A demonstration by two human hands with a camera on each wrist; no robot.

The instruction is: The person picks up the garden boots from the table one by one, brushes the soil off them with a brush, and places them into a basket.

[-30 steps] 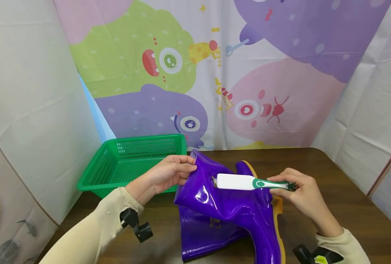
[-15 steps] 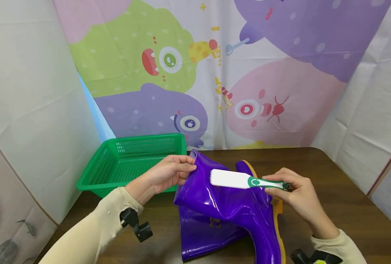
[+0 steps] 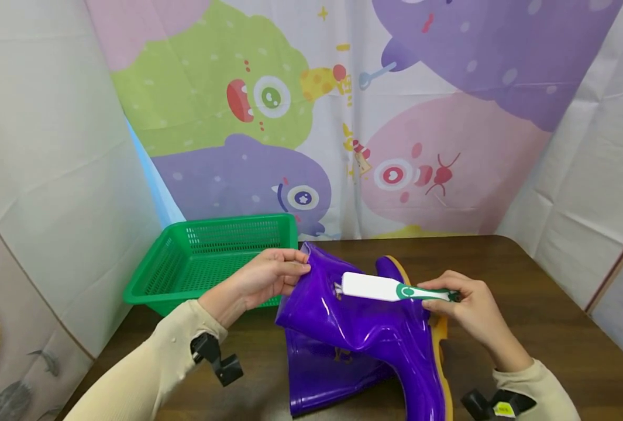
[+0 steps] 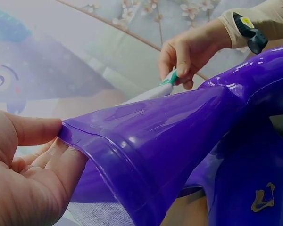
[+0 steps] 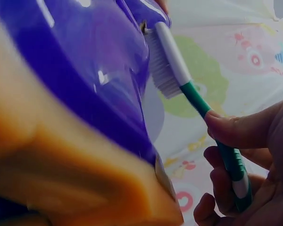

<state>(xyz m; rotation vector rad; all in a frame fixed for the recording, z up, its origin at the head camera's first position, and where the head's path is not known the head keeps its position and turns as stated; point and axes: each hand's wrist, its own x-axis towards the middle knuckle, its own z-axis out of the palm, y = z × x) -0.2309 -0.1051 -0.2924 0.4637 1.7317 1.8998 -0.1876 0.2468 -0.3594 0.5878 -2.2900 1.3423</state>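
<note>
Purple boot [image 3: 364, 333] on worktop [image 3: 553, 316], beside green basket [image 3: 206, 257]: left hand [image 3: 269, 278] pinches its cuff, right hand [image 3: 469, 310] grips white-headed brush [image 3: 390, 289] against its shaft

We see a glossy, smooth rubber boot [image 3: 364, 333] w/ matt tan sole [image 3: 440, 333]; plastic brush [image 3: 390, 288], white bristles; green plastic mesh basket [image 3: 211, 257]; dark wood-grain worktop [image 3: 543, 316]; creased cloth backdrop [image 3: 343, 117].
</note>
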